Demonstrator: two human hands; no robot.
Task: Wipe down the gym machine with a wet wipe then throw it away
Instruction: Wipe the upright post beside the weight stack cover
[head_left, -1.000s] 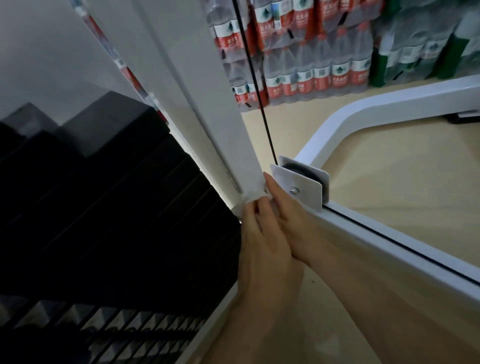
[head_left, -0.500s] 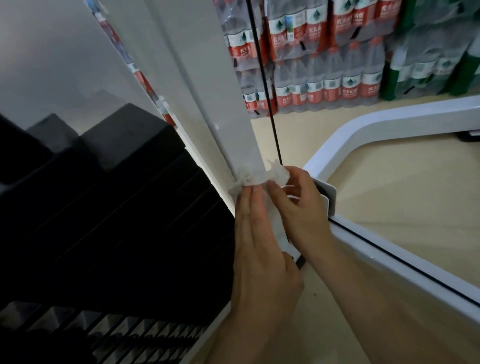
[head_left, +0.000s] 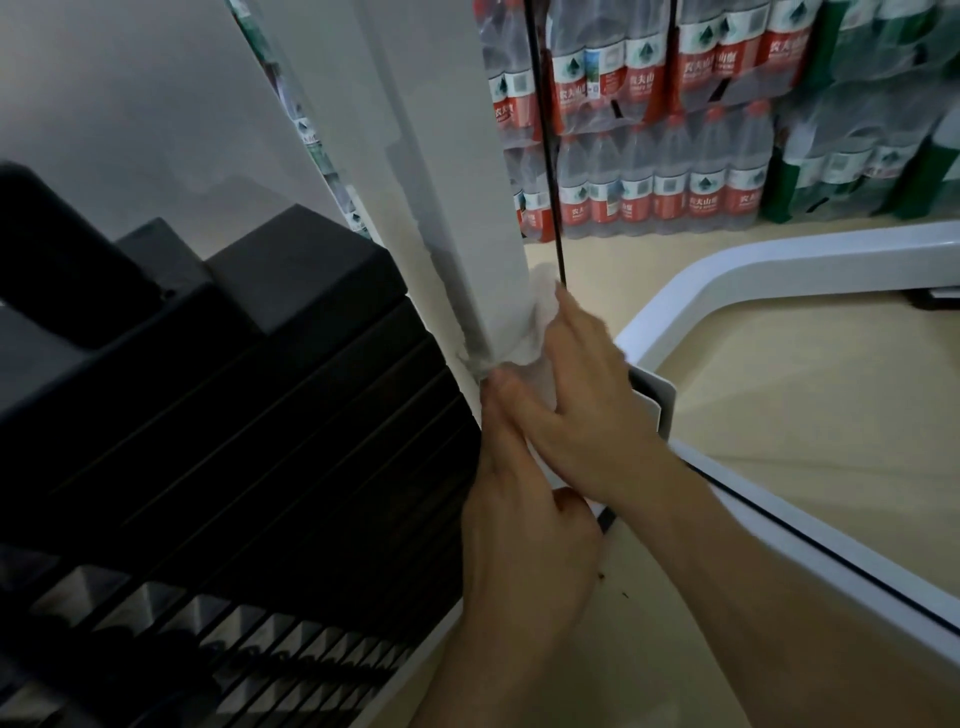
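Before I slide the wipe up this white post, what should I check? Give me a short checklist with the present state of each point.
1. Wet wipe lies against the white post: ok.
2. Right hand grips the wipe: ok.
3. Left hand presses it with straight fingers: ok.
4. Black cable well apart from the fingers: not ok, it runs right beside the right fingertips.
5. Wipe wet enough: cannot tell.
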